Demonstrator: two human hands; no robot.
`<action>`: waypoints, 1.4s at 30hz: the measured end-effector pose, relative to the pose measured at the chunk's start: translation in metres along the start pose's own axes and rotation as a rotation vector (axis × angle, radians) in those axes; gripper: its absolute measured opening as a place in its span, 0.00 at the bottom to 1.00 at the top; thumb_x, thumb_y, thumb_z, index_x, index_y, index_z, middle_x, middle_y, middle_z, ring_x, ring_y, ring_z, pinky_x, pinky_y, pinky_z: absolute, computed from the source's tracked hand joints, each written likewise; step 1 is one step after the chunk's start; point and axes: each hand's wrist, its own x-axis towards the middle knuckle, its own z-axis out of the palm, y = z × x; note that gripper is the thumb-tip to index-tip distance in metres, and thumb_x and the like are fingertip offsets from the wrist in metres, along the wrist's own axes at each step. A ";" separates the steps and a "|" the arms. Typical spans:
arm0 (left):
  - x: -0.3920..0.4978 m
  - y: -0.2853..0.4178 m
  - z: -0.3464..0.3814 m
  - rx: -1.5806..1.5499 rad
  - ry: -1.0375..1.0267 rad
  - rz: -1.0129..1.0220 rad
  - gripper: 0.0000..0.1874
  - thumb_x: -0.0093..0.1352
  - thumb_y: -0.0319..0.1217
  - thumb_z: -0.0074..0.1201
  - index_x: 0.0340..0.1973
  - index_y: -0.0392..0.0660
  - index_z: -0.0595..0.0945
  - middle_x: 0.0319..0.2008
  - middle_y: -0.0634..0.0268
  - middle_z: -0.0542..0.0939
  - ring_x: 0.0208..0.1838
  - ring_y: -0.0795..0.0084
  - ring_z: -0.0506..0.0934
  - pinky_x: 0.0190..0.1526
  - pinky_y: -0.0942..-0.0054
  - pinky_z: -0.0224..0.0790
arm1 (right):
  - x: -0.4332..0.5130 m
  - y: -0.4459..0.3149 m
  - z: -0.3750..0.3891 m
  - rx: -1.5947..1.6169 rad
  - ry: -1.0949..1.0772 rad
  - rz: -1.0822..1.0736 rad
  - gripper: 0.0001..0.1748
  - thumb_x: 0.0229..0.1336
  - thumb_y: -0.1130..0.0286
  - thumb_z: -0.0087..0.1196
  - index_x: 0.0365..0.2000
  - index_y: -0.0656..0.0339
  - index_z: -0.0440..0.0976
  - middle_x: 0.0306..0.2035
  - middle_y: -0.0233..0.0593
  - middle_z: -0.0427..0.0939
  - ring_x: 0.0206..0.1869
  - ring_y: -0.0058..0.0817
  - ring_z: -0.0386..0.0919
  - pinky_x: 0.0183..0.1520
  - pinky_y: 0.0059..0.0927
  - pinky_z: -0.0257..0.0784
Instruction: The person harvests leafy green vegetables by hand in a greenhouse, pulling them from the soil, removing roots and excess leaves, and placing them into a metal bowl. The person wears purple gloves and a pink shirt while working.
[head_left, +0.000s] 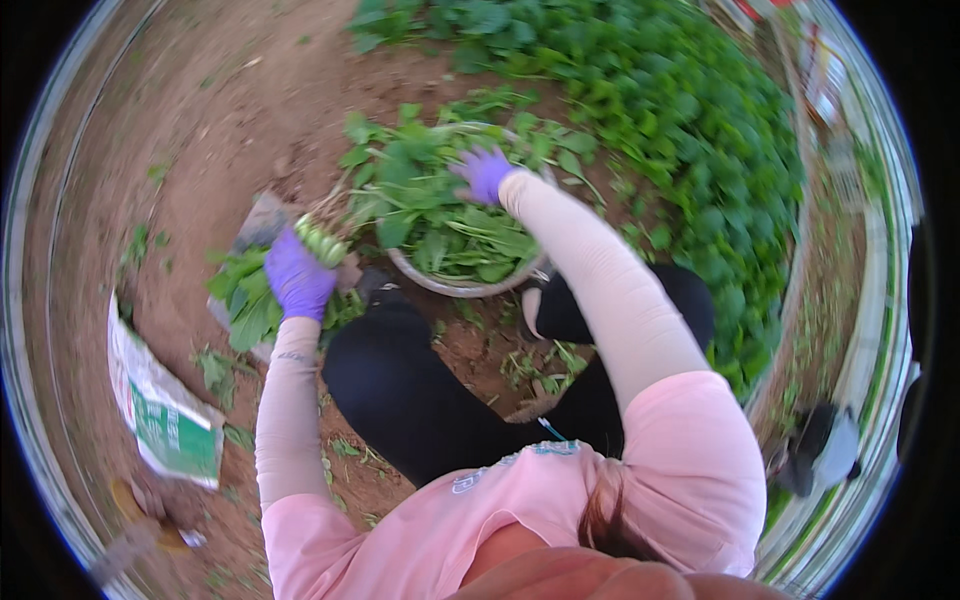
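My left hand (298, 276), in a purple glove, is closed around a bunch of leafy greens (253, 304). The pale stem ends (321, 240) stick out past the thumb side, and the leaves hang toward the left. In front of me a round, light-rimmed basin (450, 285) is heaped with loose leafy greens (427, 202), some spilling over its far rim. My right hand (484, 176), also purple-gloved and blurred, is over the right part of the heap with fingers spread. Nothing shows in its grasp. A flat sheet (259, 217) lies beneath the bunch, mostly covered.
A dense bed of green plants (675, 127) grows at the far right. To my left lies a white and green printed sack (169, 420) on bare soil (225, 112). A crate (846, 172) stands by the right edge. Another person (817, 450) is at the lower right.
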 end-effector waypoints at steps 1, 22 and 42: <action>-0.001 0.011 0.003 0.023 0.039 0.055 0.46 0.47 0.46 0.72 0.57 0.37 0.71 0.45 0.52 0.77 0.50 0.51 0.76 0.53 0.56 0.66 | -0.021 0.039 -0.011 0.052 0.089 -0.051 0.41 0.58 0.42 0.54 0.68 0.45 0.62 0.69 0.45 0.64 0.70 0.50 0.62 0.71 0.49 0.58; -0.040 -0.002 0.032 0.324 -0.204 -0.308 0.60 0.45 0.50 0.76 0.70 0.46 0.61 0.64 0.53 0.72 0.67 0.53 0.70 0.69 0.58 0.61 | -0.575 -0.050 0.417 1.050 0.101 1.692 0.17 0.56 0.58 0.60 0.43 0.55 0.84 0.41 0.47 0.85 0.48 0.43 0.82 0.56 0.39 0.74; -0.029 0.032 0.003 0.214 -0.228 -0.244 0.57 0.47 0.50 0.76 0.68 0.46 0.64 0.62 0.50 0.73 0.65 0.51 0.72 0.67 0.57 0.63 | -0.549 -0.016 0.385 0.870 -0.200 1.987 0.24 0.52 0.54 0.62 0.44 0.60 0.83 0.50 0.52 0.82 0.53 0.47 0.81 0.55 0.42 0.75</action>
